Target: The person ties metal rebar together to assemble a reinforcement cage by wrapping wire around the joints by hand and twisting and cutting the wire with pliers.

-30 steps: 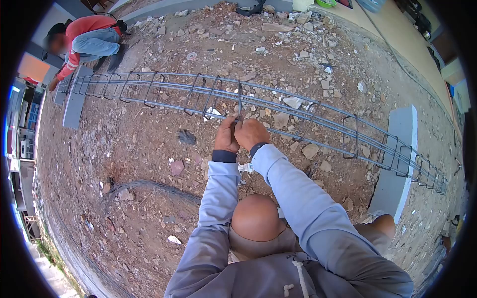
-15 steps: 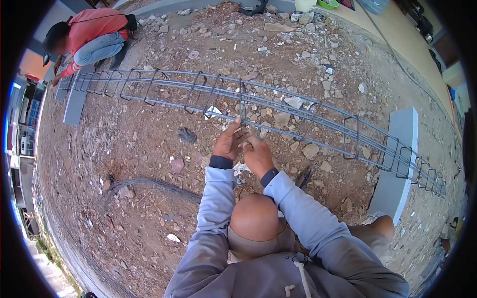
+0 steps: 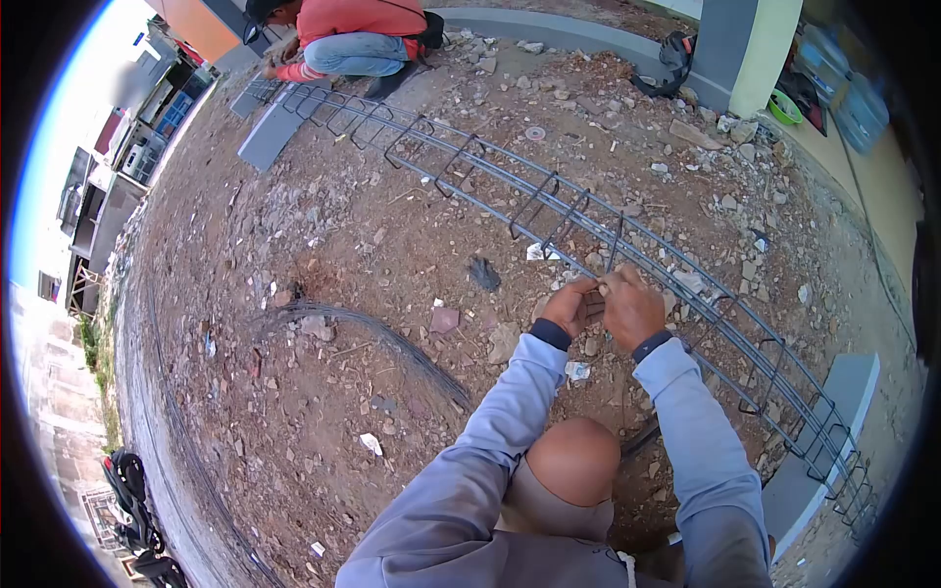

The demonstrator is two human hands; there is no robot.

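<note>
A long rebar cage (image 3: pixel 559 203) of steel rods and square stirrups runs diagonally in front of me. My left hand (image 3: pixel 569 308) is closed, thumb and fingertips pinched at the cage's near rod. Right beside it, my right hand (image 3: pixel 633 308) is closed with curled fingers where a stirrup meets that rod. The fingertips of both hands nearly meet. Whatever they pinch is too small or hidden to make out. A bundle of thin wire (image 3: pixel 392 338) lies on the ground to the left of my knee (image 3: pixel 573 459).
Grey boards (image 3: pixel 272 135) lie beneath the cage's far end, and another grey board (image 3: pixel 833 402) is under its near end. A person in a red top (image 3: pixel 358 29) crouches at the far end. Stones litter the dirt. A green bowl (image 3: pixel 784 106) is by the wall.
My view has turned left, so the cage and hands appear farther right. My right hand has moved up to the rod and stirrup; the left stays close beside it.
</note>
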